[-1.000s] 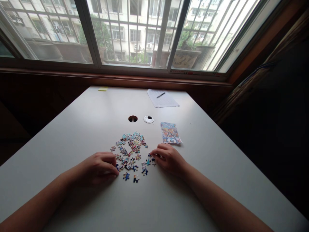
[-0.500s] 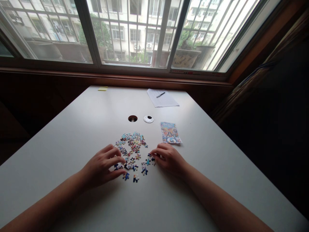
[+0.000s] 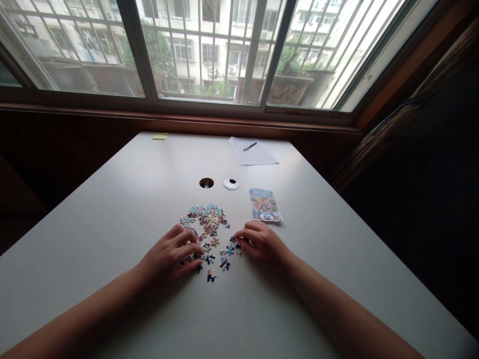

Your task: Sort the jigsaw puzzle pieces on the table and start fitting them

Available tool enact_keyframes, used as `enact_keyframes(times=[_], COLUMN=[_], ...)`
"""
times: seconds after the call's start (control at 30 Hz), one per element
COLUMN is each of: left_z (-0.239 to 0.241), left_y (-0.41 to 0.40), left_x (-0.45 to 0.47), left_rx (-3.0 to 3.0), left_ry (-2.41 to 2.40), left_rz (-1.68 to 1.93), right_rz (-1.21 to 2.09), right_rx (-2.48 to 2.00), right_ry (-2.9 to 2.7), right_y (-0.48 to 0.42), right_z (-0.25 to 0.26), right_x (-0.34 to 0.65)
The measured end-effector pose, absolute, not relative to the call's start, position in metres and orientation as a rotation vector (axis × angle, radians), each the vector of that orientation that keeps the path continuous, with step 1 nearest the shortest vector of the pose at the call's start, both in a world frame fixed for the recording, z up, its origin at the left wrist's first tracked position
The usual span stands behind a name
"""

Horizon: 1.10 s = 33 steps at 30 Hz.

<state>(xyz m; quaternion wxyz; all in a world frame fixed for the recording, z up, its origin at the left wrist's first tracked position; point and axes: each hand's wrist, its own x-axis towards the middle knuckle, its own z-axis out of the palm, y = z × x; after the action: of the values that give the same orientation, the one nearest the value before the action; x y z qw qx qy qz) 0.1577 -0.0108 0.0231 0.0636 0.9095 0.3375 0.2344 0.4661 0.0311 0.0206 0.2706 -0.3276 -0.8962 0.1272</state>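
Small jigsaw puzzle pieces [image 3: 209, 219] lie in a loose heap on the white table [image 3: 239, 319], with darker blue and white ones scattered toward me. My left hand [image 3: 174, 254] is over the left side of the near pieces. Its thumb and fingers are curved and slightly apart, touching or just above dark pieces that they partly cover. On the right, my right hand [image 3: 262, 244] rests on the table with its thumb and index finger closed at a small dark puzzle piece [image 3: 232, 239]. One orange, white and dark piece [image 3: 211, 275] lies nearest me, apart from the others.
A colourful picture sheet [image 3: 265, 204] lies beyond my right hand. Farther back are a round cable hole [image 3: 206, 183], its loose cover [image 3: 231, 184], papers [image 3: 258, 157] with a pen [image 3: 250, 146], and a yellow note [image 3: 159, 136]. A barred window [image 3: 209, 50] stands behind the table.
My left hand has moved a little to the right over the near pieces, and its thumb and fingers have drawn closer together. My right hand stays in nearly the same place.
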Motion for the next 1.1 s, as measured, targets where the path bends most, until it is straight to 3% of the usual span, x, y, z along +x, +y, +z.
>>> enact_keyframes(times=[1.1], left_z=[0.0218], left_y=[-0.0055], left_x=[0.1533], left_rx=[2.644], left_ry=[0.987], left_rz=[0.746], right_rz=[0.347], right_rx=[-0.866], right_ry=[-2.423], right_y=[0.0319], right_z=[0.0195], right_x=[0.4658])
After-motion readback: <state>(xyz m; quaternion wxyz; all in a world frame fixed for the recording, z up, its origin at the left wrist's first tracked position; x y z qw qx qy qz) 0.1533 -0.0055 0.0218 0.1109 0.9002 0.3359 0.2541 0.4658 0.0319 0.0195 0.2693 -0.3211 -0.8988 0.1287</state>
